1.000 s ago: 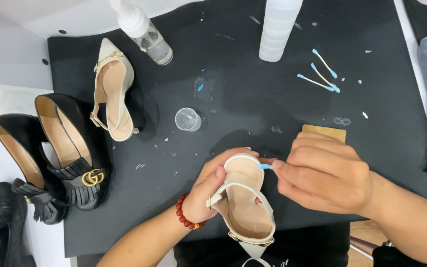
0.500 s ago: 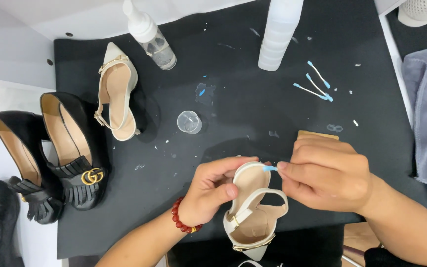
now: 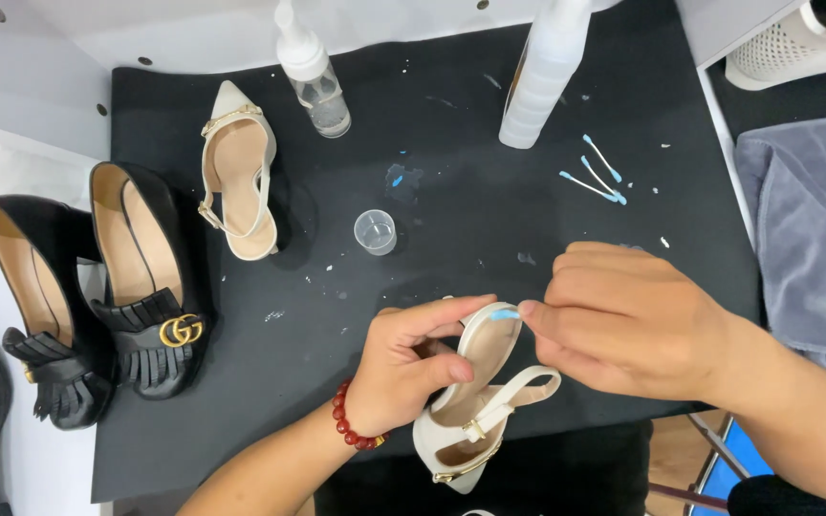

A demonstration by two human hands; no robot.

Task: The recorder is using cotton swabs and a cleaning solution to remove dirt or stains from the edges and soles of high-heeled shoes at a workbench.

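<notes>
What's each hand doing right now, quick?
Left hand: closed on the cream shoe, holding it up.
Right hand: pinched on a blue-tipped swab, tip touching the shoe's heel strap.

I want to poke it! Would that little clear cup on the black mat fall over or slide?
The little clear cup looks thin and empty, so probably very light: a poke would likely slide or tip it. Tipped on its round side, it might roll across the black mat.

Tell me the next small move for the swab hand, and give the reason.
Probably draw the blue swab tip a little further along the white shoe rim. The right hand presses it against the heel edge, while the left hand steadies the shoe.
</notes>
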